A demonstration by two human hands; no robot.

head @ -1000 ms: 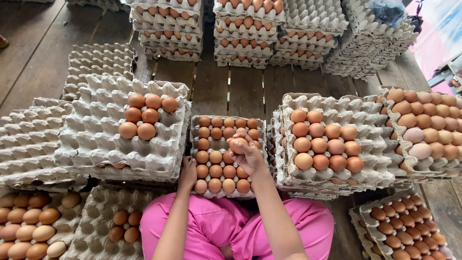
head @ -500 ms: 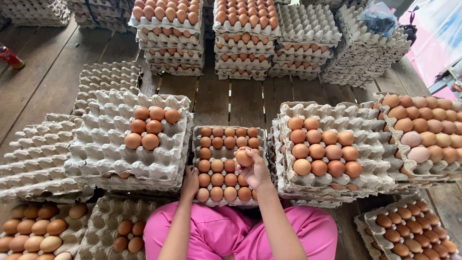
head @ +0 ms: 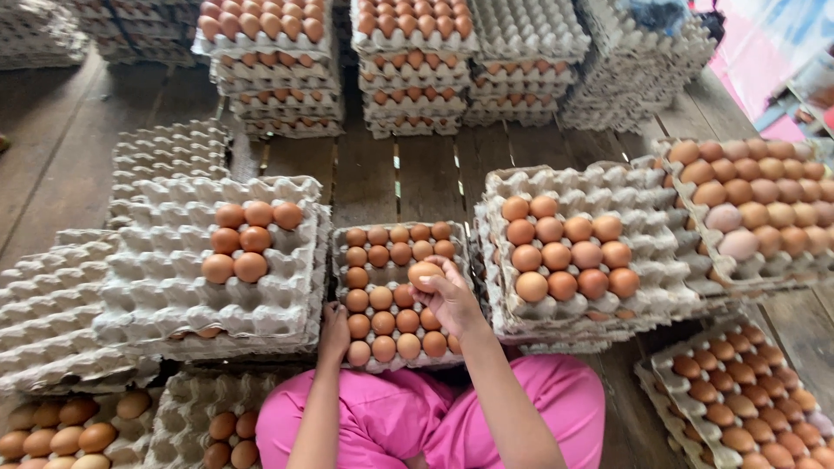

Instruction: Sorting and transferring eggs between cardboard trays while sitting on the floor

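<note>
A person in pink trousers is sitting among grey egg trays, holding one brown egg.

The centre tray (head: pixel 401 300) is lying nearly full of brown eggs; the left tray (head: pixel 217 260) is holding six, the right tray (head: pixel 591 252) eleven. The right hand (head: pixel 452 300) is pinching an egg (head: pixel 426 274) above the centre tray, while the left hand (head: pixel 334 323) is resting empty on that tray's near-left edge.

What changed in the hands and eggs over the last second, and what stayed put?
The right hand, holding a brown egg, drew back slightly toward the near half of the middle tray. It kept its grip throughout. The left hand stayed on the tray's near left edge. Other trays unchanged.
</note>
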